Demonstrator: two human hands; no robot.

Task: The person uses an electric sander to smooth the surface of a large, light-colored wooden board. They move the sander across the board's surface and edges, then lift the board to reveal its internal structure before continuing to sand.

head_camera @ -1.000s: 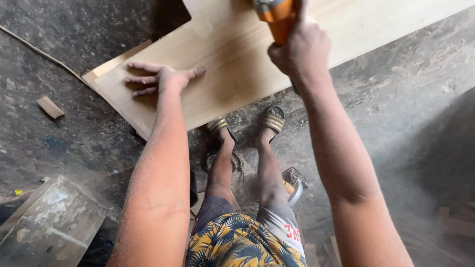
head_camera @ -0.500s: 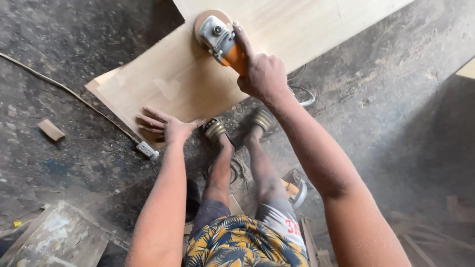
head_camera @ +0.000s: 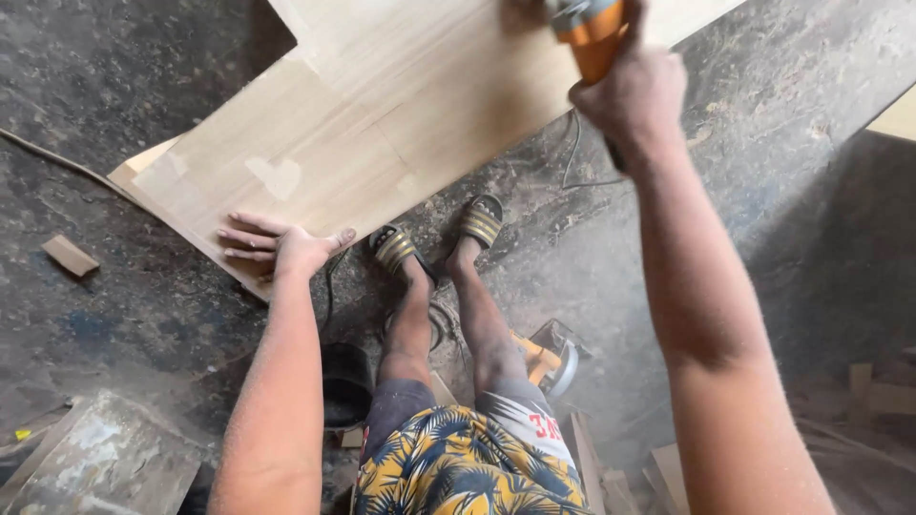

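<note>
A large pale wooden board [head_camera: 382,124] lies on the dusty floor in front of my feet. My left hand [head_camera: 277,243] presses flat on the board's near corner, fingers spread. My right hand [head_camera: 634,91] grips an orange and grey angle grinder [head_camera: 587,29] at the top of the view, over the board's far part. The grinder's disc is cut off by the frame's edge. A dark cable [head_camera: 577,157] trails from the tool across the floor.
My sandalled feet [head_camera: 434,234] stand at the board's near edge. A second orange power tool [head_camera: 549,362] lies behind my legs. A small wood block [head_camera: 69,256] rests at left, a worn plank [head_camera: 105,458] at bottom left, wood scraps [head_camera: 873,391] at right.
My right hand has swung the grinder up and to the right, from the board's middle to its far part. My left hand has stayed pressed near the board's near corner.
</note>
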